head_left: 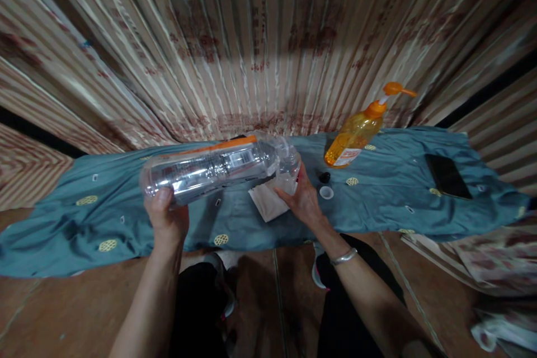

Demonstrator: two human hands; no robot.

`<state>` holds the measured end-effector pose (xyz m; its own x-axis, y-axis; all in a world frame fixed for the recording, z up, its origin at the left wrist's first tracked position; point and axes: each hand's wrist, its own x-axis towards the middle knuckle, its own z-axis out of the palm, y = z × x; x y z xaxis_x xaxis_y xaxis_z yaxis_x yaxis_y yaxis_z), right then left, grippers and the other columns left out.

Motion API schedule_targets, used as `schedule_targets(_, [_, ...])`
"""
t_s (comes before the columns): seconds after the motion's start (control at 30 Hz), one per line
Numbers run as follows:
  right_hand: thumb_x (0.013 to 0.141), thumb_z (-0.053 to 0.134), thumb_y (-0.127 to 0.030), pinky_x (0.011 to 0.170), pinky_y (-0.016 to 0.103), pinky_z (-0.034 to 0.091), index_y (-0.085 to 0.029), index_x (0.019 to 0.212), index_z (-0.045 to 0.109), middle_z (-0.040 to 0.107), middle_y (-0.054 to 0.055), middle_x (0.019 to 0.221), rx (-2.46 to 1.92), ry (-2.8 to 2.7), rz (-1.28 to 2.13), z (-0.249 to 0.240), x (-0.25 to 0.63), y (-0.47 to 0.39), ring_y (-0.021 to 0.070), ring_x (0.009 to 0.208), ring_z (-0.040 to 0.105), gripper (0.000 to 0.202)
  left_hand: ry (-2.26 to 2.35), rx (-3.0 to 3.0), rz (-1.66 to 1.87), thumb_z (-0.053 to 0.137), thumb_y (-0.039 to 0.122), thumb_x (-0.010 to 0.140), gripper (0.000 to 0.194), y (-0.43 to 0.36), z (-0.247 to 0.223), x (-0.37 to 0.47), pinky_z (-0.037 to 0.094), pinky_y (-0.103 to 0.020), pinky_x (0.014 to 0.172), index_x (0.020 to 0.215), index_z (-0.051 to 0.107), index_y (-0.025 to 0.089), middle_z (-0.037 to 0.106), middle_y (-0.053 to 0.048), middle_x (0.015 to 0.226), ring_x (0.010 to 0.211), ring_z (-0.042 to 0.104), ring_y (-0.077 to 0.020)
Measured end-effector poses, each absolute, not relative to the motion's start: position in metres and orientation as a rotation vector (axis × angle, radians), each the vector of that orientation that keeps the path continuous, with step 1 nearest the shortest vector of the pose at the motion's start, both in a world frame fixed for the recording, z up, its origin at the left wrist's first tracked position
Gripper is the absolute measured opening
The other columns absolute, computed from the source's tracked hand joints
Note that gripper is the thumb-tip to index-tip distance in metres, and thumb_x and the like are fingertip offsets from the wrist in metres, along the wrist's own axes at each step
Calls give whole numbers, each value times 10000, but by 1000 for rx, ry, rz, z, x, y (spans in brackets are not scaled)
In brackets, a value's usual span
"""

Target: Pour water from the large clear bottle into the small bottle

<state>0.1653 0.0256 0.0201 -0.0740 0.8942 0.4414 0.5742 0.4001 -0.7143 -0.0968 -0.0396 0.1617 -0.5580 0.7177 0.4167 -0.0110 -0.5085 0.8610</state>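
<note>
My left hand [166, 215] is wrapped round the base of a large clear plastic bottle [210, 166] with an orange-edged label. The bottle lies tilted almost level, its neck pointing right. At its mouth is a small clear bottle [287, 163], gripped by the fingers of my right hand [305, 199]; the two bottle mouths meet or nearly meet. Liquid in either one is hard to make out. Below the small bottle a folded white tissue [268, 201] rests on the cloth. Just right of my right hand lie a white round cap [326, 193] and a small black piece [324, 177].
A pump bottle of orange-yellow liquid [354, 135] stands at the back right. A dark phone-like slab [448, 176] lies at the far right. Blue-green patterned cloth [386, 201] covers the narrow surface, with a striped curtain [251, 39] behind it.
</note>
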Motion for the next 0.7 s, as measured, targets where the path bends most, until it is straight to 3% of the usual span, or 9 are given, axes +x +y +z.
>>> schedule_targets(0.3, [885, 861, -463, 1154, 571, 601, -117, 1694, 315, 633, 269, 1579, -1299, -1771, 510, 21, 165, 20, 389, 1440, 668, 1036, 1221, 1091, 2125, 865, 602, 555, 788, -51, 154, -97, 585, -486, 1000, 1261, 705, 289, 770, -80, 1228, 1200, 724, -372])
schedule_targets(0.53, [879, 849, -511, 1172, 596, 590, -123, 1692, 327, 605, 267, 1614, -1304, -1751, 499, 17, 164, 18, 406, 1453, 658, 1041, 1245, 1056, 2130, 864, 621, 583, 693, -59, 149, -91, 599, -527, 986, 1176, 741, 285, 782, -97, 1214, 1209, 729, -408])
schedule_targets(0.7, [896, 827, -523, 1178, 614, 585, -112, 1703, 290, 616, 273, 1598, -1290, -1755, 492, 14, 165, 18, 416, 1467, 647, 1053, 1239, 1033, 2152, 875, 599, 544, 787, -58, 148, -88, 577, -529, 1056, 1259, 723, 309, 771, -76, 1254, 1233, 721, -396])
